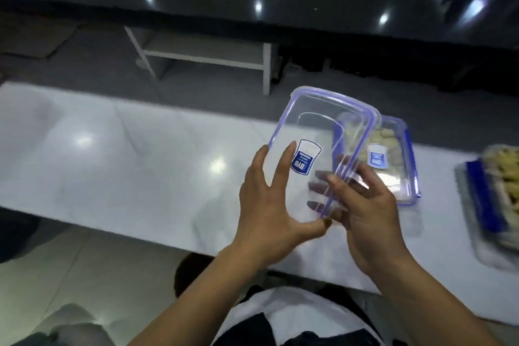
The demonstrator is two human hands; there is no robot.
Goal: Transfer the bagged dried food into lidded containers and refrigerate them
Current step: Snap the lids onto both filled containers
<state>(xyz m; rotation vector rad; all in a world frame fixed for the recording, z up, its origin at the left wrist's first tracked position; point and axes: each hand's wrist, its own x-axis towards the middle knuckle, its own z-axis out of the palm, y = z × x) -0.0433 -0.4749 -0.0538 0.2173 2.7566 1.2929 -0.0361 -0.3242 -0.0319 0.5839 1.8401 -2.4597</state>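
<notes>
1. Empty container (317,132): clear rigid plastic, rounded rectangle, blue-rimmed, one blue-and-white label. Held tilted above the glossy white table (112,149).
2. Left hand (269,205): fingers spread flat against its wall, thumb under the lower edge.
3. Right hand (365,211): fingers curled around the rim, gripping.
4. Second container (393,166), lidded, same make, holds pale dried pieces; rests on the table behind.
5. Bag (494,194) at right edge, blurred, yellowish pieces.
</notes>
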